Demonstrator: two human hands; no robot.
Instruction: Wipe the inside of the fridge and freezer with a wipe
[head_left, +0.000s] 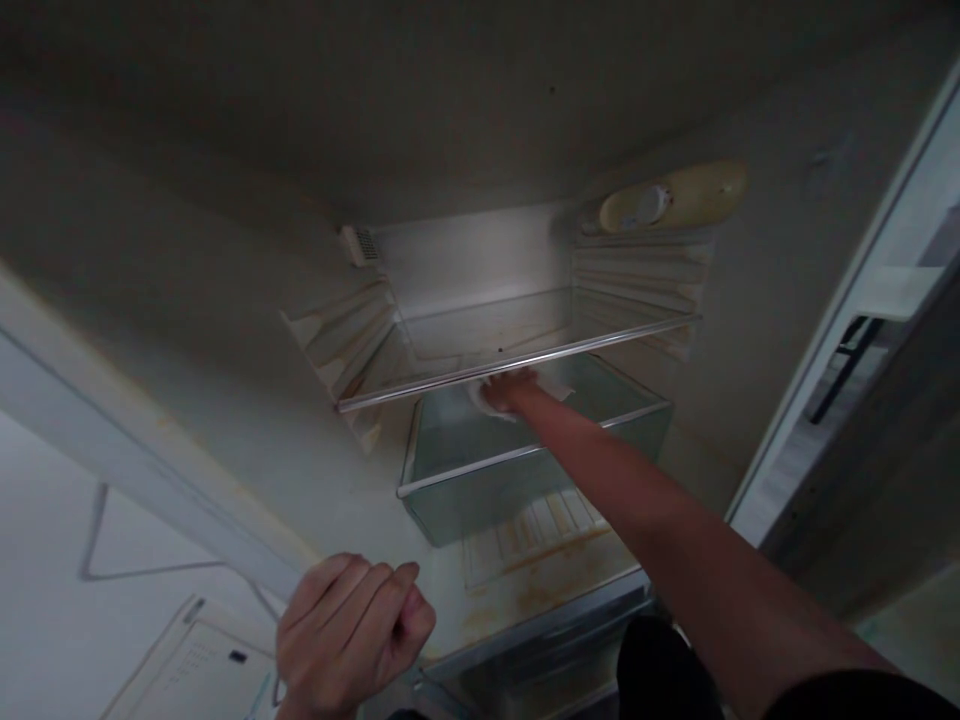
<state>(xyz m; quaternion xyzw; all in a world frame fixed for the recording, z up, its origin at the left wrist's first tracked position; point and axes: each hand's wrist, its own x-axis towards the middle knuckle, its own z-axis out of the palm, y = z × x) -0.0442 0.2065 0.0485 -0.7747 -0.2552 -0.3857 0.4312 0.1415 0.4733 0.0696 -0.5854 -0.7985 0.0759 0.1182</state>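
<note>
My right hand (511, 390) reaches deep into an open refrigerator, under the upper glass shelf (517, 358). It presses a white cloth (555, 386) onto the lower glass shelf (450, 440), with the fingers laid over it. The cloth shows on both sides of the hand, and the upper shelf's front edge crosses close to my fingertips. My left hand (356, 630) is curled into a fist in front of the refrigerator's left side, touching no shelf. Nothing shows in the fist.
A yellowed lamp housing with a dial (675, 198) juts from the right wall. Brown stains mark the refrigerator floor (540, 590). Below is a lower compartment (540, 650). A white appliance (199, 665) stands outside at the left. The door edge (780, 480) borders the right.
</note>
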